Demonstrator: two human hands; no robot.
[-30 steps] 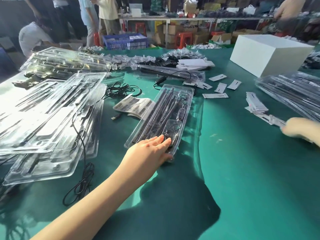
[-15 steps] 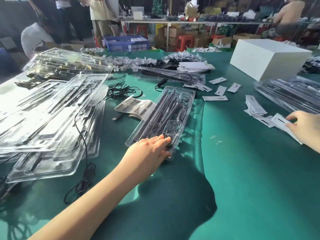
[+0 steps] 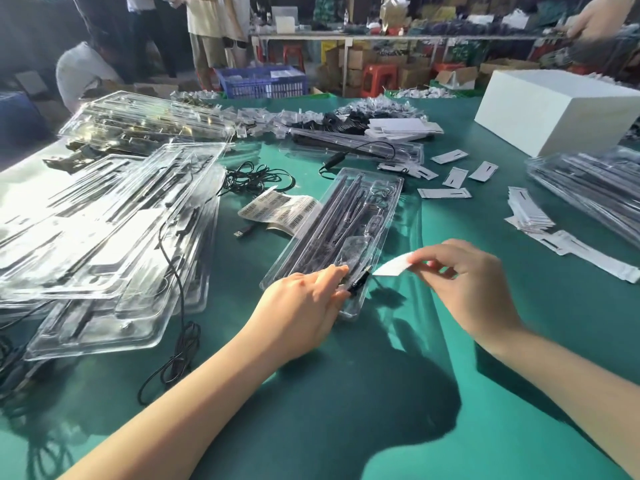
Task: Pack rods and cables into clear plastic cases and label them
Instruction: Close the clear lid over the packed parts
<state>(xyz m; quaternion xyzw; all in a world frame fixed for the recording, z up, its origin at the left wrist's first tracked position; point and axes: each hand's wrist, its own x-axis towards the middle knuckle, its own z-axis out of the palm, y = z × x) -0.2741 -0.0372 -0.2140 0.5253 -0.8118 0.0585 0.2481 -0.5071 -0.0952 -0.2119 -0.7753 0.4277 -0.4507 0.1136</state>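
Note:
A clear plastic case [image 3: 349, 216] holding dark rods and a coiled cable lies on the green table [image 3: 381, 393], running away from me. My left hand [image 3: 301, 308] rests on its near end, fingers fairly straight over the plastic. My right hand [image 3: 467, 285] hovers just right of the case's near end and pinches a white label card [image 3: 393, 265] between thumb and fingers. A strip of barcode stickers [image 3: 277, 208] lies left of the case.
Stacks of clear cases [image 3: 104, 216] fill the left side, with loose black cables [image 3: 256, 176] beside them. White cards [image 3: 530, 211] and more packed cases [image 3: 588, 188] lie at the right. A white box [image 3: 554, 112] stands far right. People stand beyond the table.
My right hand has lifted a white card from the pile at the right and carried it left to the case's near end. My left hand has stayed on the case.

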